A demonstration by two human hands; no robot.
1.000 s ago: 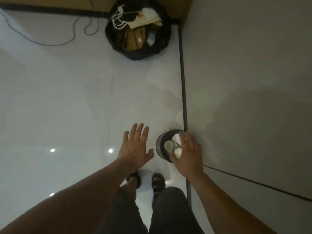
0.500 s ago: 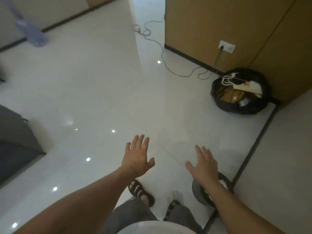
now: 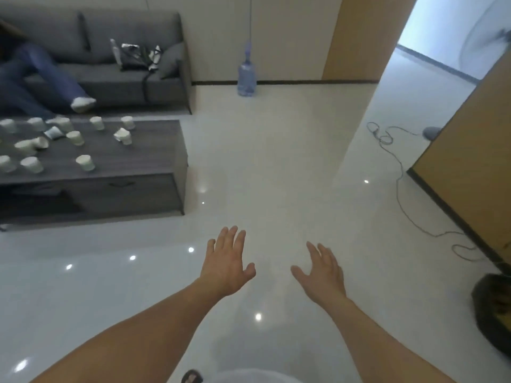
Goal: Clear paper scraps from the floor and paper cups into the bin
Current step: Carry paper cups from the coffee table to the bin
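Both of my hands hover over the glossy white floor with fingers spread and nothing in them: my left hand (image 3: 226,265) at centre, my right hand (image 3: 322,270) just to its right. Several white paper cups (image 3: 85,163), some crushed, are scattered on the dark grey coffee table (image 3: 154,186) at the left, well ahead of my hands. The small bin is out of view. I see no paper scraps on the floor here.
A grey sofa (image 3: 132,78) with a seated person's legs (image 3: 41,76) stands behind the table. A water bottle (image 3: 247,76) stands by the far wall. A cable (image 3: 398,183) trails along the wooden partition at the right. A black rubbish bag (image 3: 495,313) sits at the right edge.
My view has swung left, away from the small bin and the rubbish bag, to the coffee table and sofa. My right hand has left the bin; both hands stay empty.
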